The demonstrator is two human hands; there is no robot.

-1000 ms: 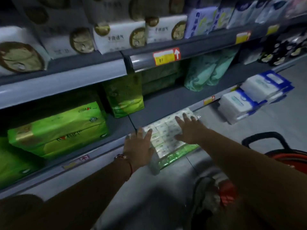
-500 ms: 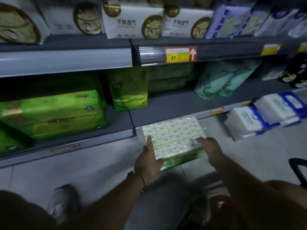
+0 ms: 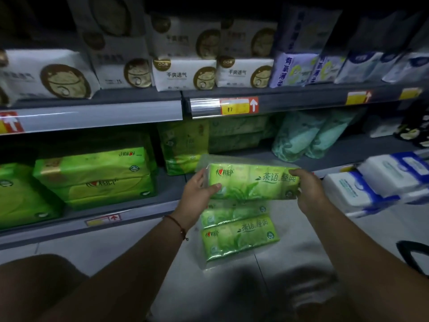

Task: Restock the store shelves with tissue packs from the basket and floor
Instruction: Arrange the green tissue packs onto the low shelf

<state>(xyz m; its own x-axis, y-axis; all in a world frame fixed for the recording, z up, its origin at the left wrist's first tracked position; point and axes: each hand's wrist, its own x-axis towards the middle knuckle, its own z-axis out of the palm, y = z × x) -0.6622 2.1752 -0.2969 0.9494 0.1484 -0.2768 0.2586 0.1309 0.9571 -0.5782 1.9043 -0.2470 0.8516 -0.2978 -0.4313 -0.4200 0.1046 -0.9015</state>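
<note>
A red price tag (image 3: 239,106) clings to the upper rail above the tiled floor (image 3: 97,247).

Held tissue pack (image 3: 253,182): bright green, leaf print. Floor packs, right (image 3: 362,194): white/blue. Upper-shelf packs (image 3: 185,74): white, gold circles.

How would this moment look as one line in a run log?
step: lifting pack | left hand: holds green tissue pack | right hand: holds it too | second green pack: on floor | bottom shelf: gap behind

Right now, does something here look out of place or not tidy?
Yes. One green tissue pack lies on the floor tiles below the held pack, and white-and-blue packs sit in a loose pile on the floor at the right, not on the bottom shelf.
</note>
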